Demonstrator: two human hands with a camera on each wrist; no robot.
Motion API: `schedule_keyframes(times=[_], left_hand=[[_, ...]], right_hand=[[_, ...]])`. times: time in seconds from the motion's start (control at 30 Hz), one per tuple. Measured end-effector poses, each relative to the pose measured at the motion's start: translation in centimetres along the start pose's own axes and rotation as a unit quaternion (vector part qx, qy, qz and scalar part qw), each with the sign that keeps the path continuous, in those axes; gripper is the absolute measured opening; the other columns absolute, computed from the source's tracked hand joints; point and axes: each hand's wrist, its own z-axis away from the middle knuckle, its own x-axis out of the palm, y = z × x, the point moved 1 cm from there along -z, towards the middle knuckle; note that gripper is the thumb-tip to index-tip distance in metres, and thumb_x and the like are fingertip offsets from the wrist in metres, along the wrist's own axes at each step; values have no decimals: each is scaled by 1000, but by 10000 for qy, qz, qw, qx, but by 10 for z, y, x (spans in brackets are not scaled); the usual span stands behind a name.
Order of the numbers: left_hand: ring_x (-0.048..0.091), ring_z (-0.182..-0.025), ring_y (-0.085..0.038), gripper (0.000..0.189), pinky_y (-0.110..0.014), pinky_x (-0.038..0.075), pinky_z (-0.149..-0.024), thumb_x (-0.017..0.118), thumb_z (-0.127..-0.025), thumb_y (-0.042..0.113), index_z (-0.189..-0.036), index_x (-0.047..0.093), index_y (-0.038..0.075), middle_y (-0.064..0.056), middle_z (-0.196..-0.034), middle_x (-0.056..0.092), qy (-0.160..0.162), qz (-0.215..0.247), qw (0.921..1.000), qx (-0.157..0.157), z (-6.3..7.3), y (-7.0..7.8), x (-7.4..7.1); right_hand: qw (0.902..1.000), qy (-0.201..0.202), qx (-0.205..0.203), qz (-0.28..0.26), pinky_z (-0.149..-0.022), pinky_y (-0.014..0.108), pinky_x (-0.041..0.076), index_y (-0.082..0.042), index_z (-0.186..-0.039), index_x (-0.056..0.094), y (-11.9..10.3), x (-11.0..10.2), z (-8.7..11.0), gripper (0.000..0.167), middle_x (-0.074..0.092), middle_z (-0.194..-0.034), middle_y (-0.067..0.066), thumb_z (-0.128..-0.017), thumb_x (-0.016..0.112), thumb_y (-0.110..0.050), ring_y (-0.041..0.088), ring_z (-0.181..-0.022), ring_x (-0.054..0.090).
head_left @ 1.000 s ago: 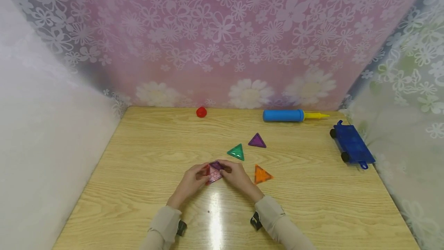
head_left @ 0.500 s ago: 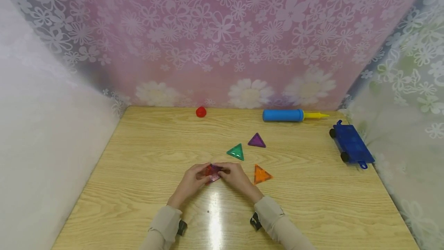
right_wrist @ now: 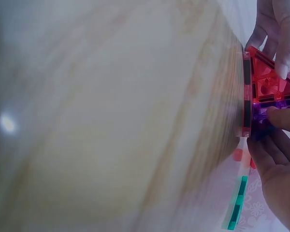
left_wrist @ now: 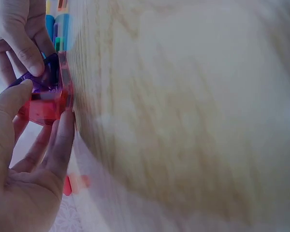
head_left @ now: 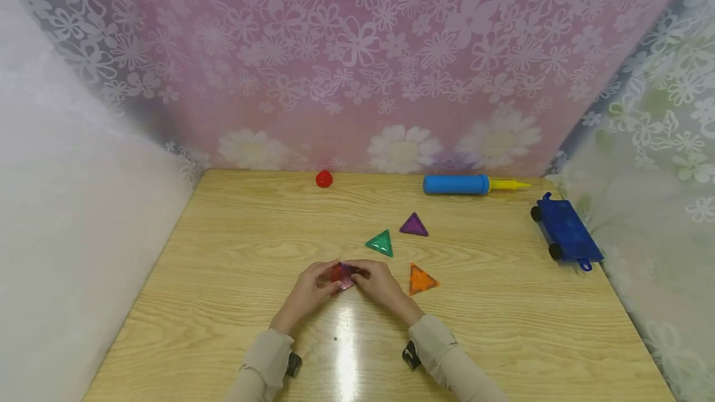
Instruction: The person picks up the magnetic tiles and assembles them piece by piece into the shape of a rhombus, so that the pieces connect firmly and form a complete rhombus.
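Near the front middle of the table, both hands meet over a small build of translucent magnetic tiles. My left hand (head_left: 309,287) pinches a red triangular tile (left_wrist: 43,110) between thumb and fingers. A purple triangular tile (right_wrist: 265,116) is pinched by my right hand (head_left: 382,281). These two tiles lean inward and meet along an edge, above a pinkish-red base tile (right_wrist: 247,92) lying on the table. In the head view the fingers hide much of the build. Beyond it lie a green triangular tile (head_left: 381,244) and another purple triangle (head_left: 414,225); an orange triangle (head_left: 422,279) lies right of my right hand.
A red object (head_left: 324,179) sits at the table's back edge. Farther right lies a blue pump (head_left: 455,185) with a yellow nozzle. A blue wheeled toy chassis (head_left: 568,231) stands by the right edge. Floral curtains (head_left: 357,79) border the table (head_left: 223,234).
The red and purple tiles have tipped inward over the base, covering most of its pink face that showed earlier. Both hands stay in nearly the same place; the loose tiles have not moved.
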Motion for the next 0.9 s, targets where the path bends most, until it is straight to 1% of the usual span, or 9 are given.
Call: schedule_keyframes(times=[0.23, 0.33, 0.4, 0.5, 0.6, 0.73, 0.83, 0.9], left_hand=[[55, -111, -30, 50, -37, 52, -85, 70, -86, 13, -133, 54, 7, -15, -127, 54, 40, -166, 9997, -168, 0, 1, -1], [54, -113, -32, 51, -44, 49, -90, 71, -85, 14, -133, 54, 6, -15, -127, 54, 72, -114, 9998, -133, 0, 0, -1], [51, -117, -33, 52, -49, 45, -97, 72, -84, 15, -132, 54, 6, -15, -128, 53, 89, -145, 9998, -126, 0, 1, -1], [47, -123, -33, 53, -51, 38, -104, 73, -83, 13, -132, 54, 7, -14, -131, 53, 64, -241, 9996, -113, -1, 1, -2], [46, -125, -34, 53, -51, 35, -106, 74, -81, 10, -131, 55, 5, -15, -132, 53, 16, -349, 9994, 23, -4, 2, -3], [48, -124, -35, 54, -51, 35, -106, 75, -80, 5, -129, 54, 1, -18, -131, 55, -55, -407, 9986, 324, -7, 3, -5], [49, -123, -35, 54, -51, 35, -106, 75, -79, 5, -129, 54, 0, -18, -130, 56, -125, -419, 9982, 411, -10, 4, -5], [49, -123, -35, 53, -50, 35, -107, 75, -79, 5, -128, 55, 0, -18, -129, 56, -146, -430, 9981, 412, -10, 4, -6]], right_hand=[[9999, 86, 41, 85, -87, 35, 53, -5, -113, 68, -1, -1, -4, 28, 67, -111, 11, -87, 63, 5, 24, -104, 63], [9997, 121, 131, 174, -86, 36, 53, -6, -110, 70, -2, -2, -6, 27, 67, -108, 10, -87, 64, 5, 24, -102, 61], [9996, 158, 125, 213, -85, 37, 53, -6, -109, 70, -3, -2, -7, 26, 67, -106, 9, -86, 64, 5, 23, -101, 60], [9994, 194, 118, 252, -84, 37, 52, -7, -108, 71, -2, -2, -8, 26, 68, -103, 8, -86, 64, 5, 22, -99, 59], [9992, 254, 20, 317, -82, 35, 52, -6, -106, 71, -1, -1, -10, 25, 68, -101, 8, -86, 64, 6, 21, -96, 60], [9988, 309, -59, 378, -83, 33, 53, -6, -105, 71, 0, 0, -11, 23, 68, -101, 8, -86, 64, 6, 21, -97, 61], [9989, 328, -45, 323, -83, 33, 53, -5, -105, 70, 0, 0, -11, 23, 68, -102, 8, -85, 66, 4, 22, -98, 61], [9990, 345, -37, 289, -84, 35, 53, -3, -106, 69, 0, 0, -10, 23, 67, -103, 9, -84, 67, 4, 22, -98, 61]])
